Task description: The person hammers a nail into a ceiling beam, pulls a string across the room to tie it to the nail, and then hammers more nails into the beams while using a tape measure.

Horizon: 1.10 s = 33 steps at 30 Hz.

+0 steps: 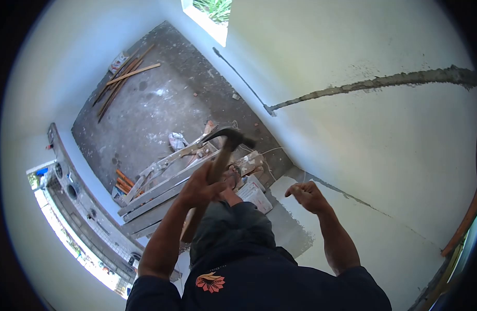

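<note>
My left hand (198,187) is closed round the wooden handle of a claw hammer (219,165). The hammer's dark head is raised, with its curved claw towards the left, and its handle slants down past my wrist. Apart from it on the right, my right hand (307,197) is closed, its fingers curled and pressed together; anything inside them is too small to make out. Close to that hand is the pale wall (352,171), with a rough grey cement strip (373,83) running across it.
Grey wooden planks (160,199) form a bench or scaffold by my legs. A white box-like container (255,196) stands near my feet. On the floor (150,106) lie several timber strips (125,78) and short orange pieces (124,180). A window opening (212,13) is in the far wall.
</note>
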Available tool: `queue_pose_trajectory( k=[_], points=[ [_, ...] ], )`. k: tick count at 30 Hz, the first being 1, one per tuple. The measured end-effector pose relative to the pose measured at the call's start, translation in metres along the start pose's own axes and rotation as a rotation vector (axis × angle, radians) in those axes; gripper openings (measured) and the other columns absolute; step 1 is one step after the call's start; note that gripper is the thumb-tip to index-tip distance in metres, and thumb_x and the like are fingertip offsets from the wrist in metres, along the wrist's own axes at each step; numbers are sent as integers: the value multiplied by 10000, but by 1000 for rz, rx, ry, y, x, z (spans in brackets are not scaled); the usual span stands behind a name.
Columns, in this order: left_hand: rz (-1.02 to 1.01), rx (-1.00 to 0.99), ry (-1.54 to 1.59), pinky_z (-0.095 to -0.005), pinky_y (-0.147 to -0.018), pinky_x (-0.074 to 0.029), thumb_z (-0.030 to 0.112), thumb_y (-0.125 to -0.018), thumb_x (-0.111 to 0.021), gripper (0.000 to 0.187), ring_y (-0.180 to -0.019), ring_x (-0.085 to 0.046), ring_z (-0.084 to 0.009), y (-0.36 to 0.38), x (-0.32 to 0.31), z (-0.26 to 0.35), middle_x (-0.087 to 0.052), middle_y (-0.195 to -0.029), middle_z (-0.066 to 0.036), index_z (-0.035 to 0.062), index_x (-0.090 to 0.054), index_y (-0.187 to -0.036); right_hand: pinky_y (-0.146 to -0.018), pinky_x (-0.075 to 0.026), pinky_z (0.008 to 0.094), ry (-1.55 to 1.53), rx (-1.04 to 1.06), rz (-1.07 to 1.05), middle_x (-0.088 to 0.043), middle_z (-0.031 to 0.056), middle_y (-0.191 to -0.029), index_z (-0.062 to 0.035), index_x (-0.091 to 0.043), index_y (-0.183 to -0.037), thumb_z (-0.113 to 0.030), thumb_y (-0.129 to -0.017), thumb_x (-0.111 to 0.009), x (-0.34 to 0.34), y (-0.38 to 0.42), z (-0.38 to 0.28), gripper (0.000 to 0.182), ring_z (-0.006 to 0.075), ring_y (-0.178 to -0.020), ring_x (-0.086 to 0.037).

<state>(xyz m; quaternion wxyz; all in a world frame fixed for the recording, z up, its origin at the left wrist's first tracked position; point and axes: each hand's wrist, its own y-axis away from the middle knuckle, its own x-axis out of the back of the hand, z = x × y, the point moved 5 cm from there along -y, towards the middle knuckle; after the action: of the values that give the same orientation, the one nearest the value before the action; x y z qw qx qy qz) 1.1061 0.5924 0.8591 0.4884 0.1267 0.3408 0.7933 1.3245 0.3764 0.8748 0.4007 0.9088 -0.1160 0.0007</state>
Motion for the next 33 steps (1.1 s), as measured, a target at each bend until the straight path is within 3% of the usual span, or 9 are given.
queue_pose_trajectory(
  k=[4, 7, 9, 17, 24, 27, 29, 32, 33],
  points=[
    [365, 236, -133, -316, -477, -498, 110, -702, -718, 497, -546, -597, -171, 95, 63, -198, -560, -766, -99, 0, -444, -1101, -448, -262, 227, -39, -81, 237, -395, -75, -533, -27, -651, -761, -234, -944, -479, 20, -30, 52, 325, 18, -495, -332],
    [581, 650, -41, -327, -458, -491, 108, -687, -725, 445, -518, -585, -186, 140, 80, -296, -568, -720, -121, -44, -489, -1033, -417, -224, 226, 111, -50, 388, -321, -89, -474, -12, -646, -739, -270, -947, -462, 26, -49, 80, 379, 6, -440, -266],
    [526, 712, 26, -334, -428, -482, 121, -734, -699, 351, -485, -558, -179, 152, 93, -372, -550, -656, -94, -19, -499, -986, -430, -251, 249, 352, 10, 368, -341, -74, -478, -2, -654, -731, -289, -923, -487, 25, -52, 89, 383, 26, -452, -297],
    [642, 885, 611, -339, -424, -491, 190, -858, -609, 226, -504, -566, -197, 157, 127, -490, -568, -648, -97, -21, -538, -895, -575, -412, 331, 817, -25, 229, -572, 99, -565, 26, -662, -749, -294, -894, -482, -24, -67, 97, 395, 150, -575, -523],
    [889, 517, 1153, -342, -513, -516, 294, -884, -518, 331, -567, -606, -236, 150, 131, -592, -614, -746, -154, -33, -568, -873, -579, -411, 345, 986, -10, 111, -562, 133, -559, 28, -662, -746, -293, -892, -456, -113, -108, 68, 408, 192, -561, -528],
    [240, 857, 72, -425, -685, -530, 442, -863, -512, 521, -737, -648, -326, 159, 76, -690, -653, -874, -197, -48, -582, -1025, -567, -399, 353, 1014, 24, 58, -550, 137, -547, 33, -656, -741, -288, -892, -450, -151, -127, 59, 410, 201, -545, -513],
    [352, 981, -76, -451, -856, -475, 456, -846, -503, 560, -952, -607, -388, 187, 54, -654, -607, -1072, -239, -35, -564, -1108, -564, -396, 354, 1047, 58, 12, -547, 141, -547, 37, -651, -739, -282, -892, -447, -181, -134, 45, 407, 205, -541, -510],
    [403, 677, -199, -461, -789, -491, 259, -797, -514, 290, -910, -616, -364, 164, 25, -657, -608, -996, -240, 41, -661, -919, -584, -416, 375, 1064, 138, -113, -571, 174, -596, 35, -640, -736, -266, -895, -437, -249, -135, 17, 396, 255, -573, -548],
    [414, 502, -365, -466, -729, -504, 206, -809, -485, 238, -835, -634, -349, 180, 66, -541, -627, -894, -205, 74, -666, -890, -605, -437, 397, 1058, 149, -163, -594, 199, -638, 31, -633, -735, -260, -899, -429, -274, -130, 4, 391, 300, -604, -583]
  ],
)
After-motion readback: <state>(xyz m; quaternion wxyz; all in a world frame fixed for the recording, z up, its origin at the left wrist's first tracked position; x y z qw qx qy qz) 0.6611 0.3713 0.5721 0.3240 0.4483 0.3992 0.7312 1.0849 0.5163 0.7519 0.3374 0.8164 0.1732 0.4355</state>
